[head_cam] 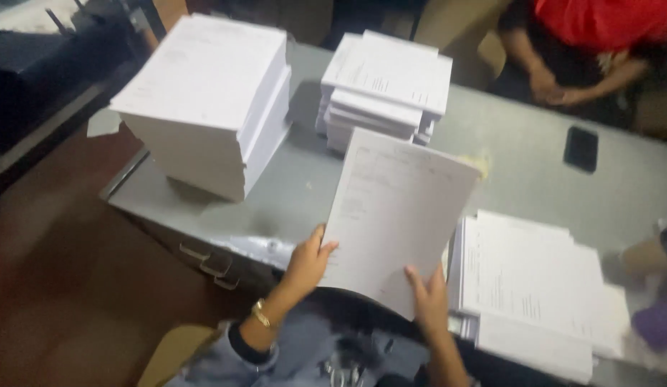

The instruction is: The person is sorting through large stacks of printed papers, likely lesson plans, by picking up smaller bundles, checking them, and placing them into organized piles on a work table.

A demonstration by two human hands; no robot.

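Head view: a sheaf of printed sheets held above the grey table, centre frame.
Hands: left hand pinches the lower-left edge; right hand grips the bottom edge.
Handling: keep both edges supported so pages stay square.
Axis: long side runs lower-left to upper-right, top edge toward the far stacks.

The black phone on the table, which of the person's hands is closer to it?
Right. The right hand grips the sheet's lower edge, below-left of the black phone. The left hand, at the sheet's left edge, is farther away.
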